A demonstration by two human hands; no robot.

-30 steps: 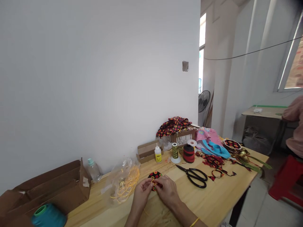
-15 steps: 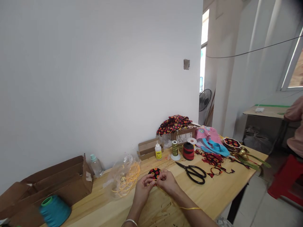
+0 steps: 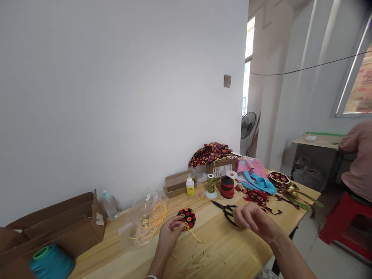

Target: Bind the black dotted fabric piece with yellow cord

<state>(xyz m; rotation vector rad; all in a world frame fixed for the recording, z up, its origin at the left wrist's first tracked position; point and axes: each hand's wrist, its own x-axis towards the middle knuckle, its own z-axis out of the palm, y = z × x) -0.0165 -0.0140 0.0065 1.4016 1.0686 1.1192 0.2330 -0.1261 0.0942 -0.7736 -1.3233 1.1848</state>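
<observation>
Between the thumb and fingers of my left hand (image 3: pixel 171 229) is an octagonal patterned fabric piece (image 3: pixel 190 216), black with red and yellow round motifs. A yellow cord (image 3: pixel 194 235) lies at its lower edge, and its loose end trails right over the wood. My right hand (image 3: pixel 252 220) is over the handles of black scissors (image 3: pixel 223 208), covering part of the loops. Its fingers look curled, but whether they grip the handles is hidden. The scissor blades point left and away from me, at the table surface.
Left stand an open cardboard box (image 3: pixel 58 221), a teal thread cone (image 3: pixel 52 261) and a clear bottle (image 3: pixel 110 205). A plastic bag of yellow cord (image 3: pixel 149 221), glue bottle (image 3: pixel 190 188), thread spools (image 3: pixel 227 188) and fabric scraps line the wall side. A person (image 3: pixel 359 159) sits far right.
My right hand has left the fabric piece and cord and moved right to the scissors. My left hand still holds the piece, and more of its pattern shows. The view has shifted slightly.
</observation>
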